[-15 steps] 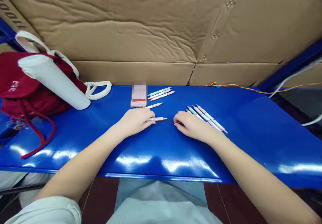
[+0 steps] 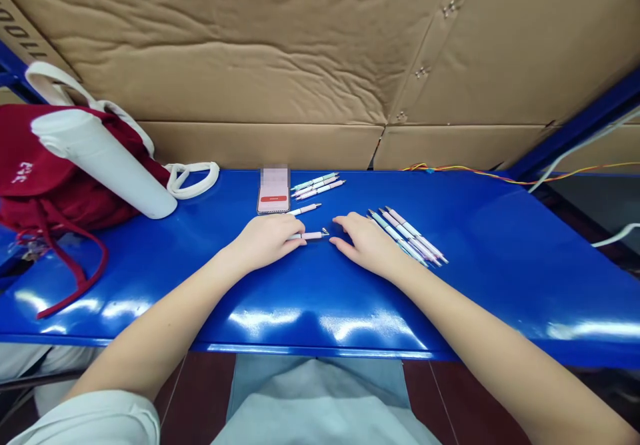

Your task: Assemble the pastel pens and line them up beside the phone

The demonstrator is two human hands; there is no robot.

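Observation:
My left hand (image 2: 267,240) is closed around a pale pink and white pen (image 2: 314,236), which points right. A small shiny metal piece (image 2: 325,232) is at the pen's right end; whether it is attached I cannot tell. Just beyond that end is my right hand (image 2: 367,242), thumb and forefinger apart with nothing visible between them. Beside the right hand lie several pastel pens (image 2: 417,235) in a slanted row. Another pen (image 2: 306,209) rests behind the left hand, which partly hides it.
Behind the left hand lies a phone (image 2: 274,192), with several pens (image 2: 320,184) next to it. A red bag (image 2: 65,178) and a white cylindrical object (image 2: 110,165) occupy the blue table's (image 2: 310,298) left side. Cardboard (image 2: 260,85) walls the back; thin wires (image 2: 465,170) run along the right rear edge.
My right hand has moved left toward the pen's end, and its pinched fingers have parted. A small metal piece now shows at that end. The left hand keeps its hold.

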